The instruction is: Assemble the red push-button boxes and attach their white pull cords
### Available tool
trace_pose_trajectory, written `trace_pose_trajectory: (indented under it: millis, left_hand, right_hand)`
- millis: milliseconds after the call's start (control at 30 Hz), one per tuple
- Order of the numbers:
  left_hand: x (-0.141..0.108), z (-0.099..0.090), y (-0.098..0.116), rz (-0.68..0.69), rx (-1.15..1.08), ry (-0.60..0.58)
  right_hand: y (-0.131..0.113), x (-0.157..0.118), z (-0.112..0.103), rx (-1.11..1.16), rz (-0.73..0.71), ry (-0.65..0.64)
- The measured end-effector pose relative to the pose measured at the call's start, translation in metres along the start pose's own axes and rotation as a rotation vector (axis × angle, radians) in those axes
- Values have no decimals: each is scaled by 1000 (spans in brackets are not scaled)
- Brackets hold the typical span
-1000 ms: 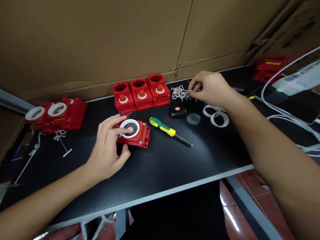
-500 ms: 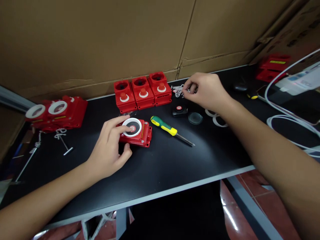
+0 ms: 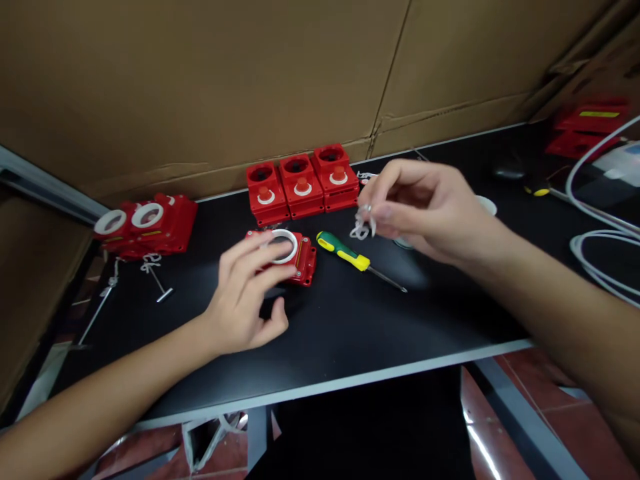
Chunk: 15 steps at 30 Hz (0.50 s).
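Note:
My left hand [image 3: 250, 293] has its fingers spread over a red box [image 3: 304, 260] with a white ring [image 3: 285, 235] on top, and covers part of both. The thumb stands apart from the fingers. Pinched in my right hand [image 3: 420, 213] is a white cord [image 3: 359, 230] with a small metallic bit, held above the table. Between my hands lies a green and yellow screwdriver [image 3: 357, 259], its tip toward the right. Behind it stand three red boxes with red knobs [image 3: 302, 185] in a row.
More red boxes with white rings [image 3: 170, 223] sit at the left, beside small T-shaped metal rods [image 3: 163, 290] on cords. A white cable [image 3: 600, 250] coils at the right, near another screwdriver [image 3: 539, 189]. Cardboard [image 3: 225, 80] rises behind the black table [image 3: 320, 340].
My right hand has lifted the white cord off the table and brought it nearer. My left hand's fingers have spread farther across the red box. The view has shifted.

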<state>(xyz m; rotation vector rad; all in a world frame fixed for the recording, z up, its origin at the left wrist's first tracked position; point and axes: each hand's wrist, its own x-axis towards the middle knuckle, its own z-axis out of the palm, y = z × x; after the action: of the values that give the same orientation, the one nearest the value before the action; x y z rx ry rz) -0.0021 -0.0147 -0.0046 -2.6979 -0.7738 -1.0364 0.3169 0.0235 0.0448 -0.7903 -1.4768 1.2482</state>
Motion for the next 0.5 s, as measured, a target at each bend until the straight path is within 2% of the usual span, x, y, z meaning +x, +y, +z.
trace_pose_trajectory:
  millis: [100, 167, 267, 367, 500]
  left_hand:
    - [-3, -3, 18, 114, -213, -81]
    - [-4, -4, 28, 40, -413, -189]
    - [-5, -4, 36, -124, -646, -256]
    - [-3, -3, 34, -254, -886, -336]
    - [0, 0, 28, -434, -1083, -404]
  right_hand:
    - [6, -10, 16, 128, 25, -175]
    - [10, -15, 21, 179, 54, -298]
    - [16, -18, 23, 195, 120, -417]
    - [22, -18, 23, 206, 171, -466]
    - [26, -18, 26, 230, 210, -489]
